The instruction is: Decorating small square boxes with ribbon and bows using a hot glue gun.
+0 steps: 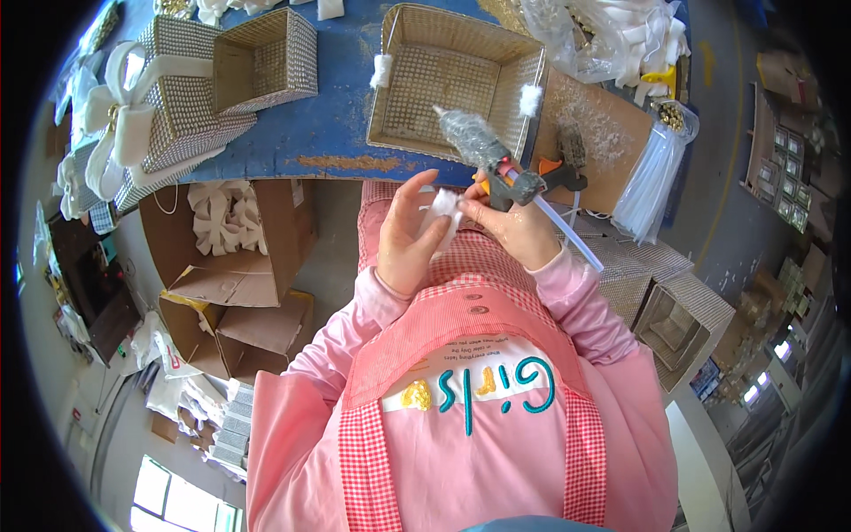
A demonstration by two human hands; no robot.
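In front of my apron, my left hand [408,238] pinches a small folded piece of fluffy white fabric [446,206] between thumb and fingers. My right hand [525,232] is closed on a hot glue gun [470,135] with a clear wrapped barrel, its nozzle tilted toward the upper left. The right thumb and fingertips also touch the fabric's edge. A pale glue stick [572,238] runs out of the gun's back end. Just beyond my hands lies an open woven basket [434,144], with white fabric tufts on its left and right rims.
A blue table [341,97] carries a smaller basket [297,55] and a box with a white bow [120,115]. At right, a second glue gun [567,160] rests on cardboard [612,120] beside a bundle of glue sticks [651,191]. Cardboard boxes [288,213] stand below left.
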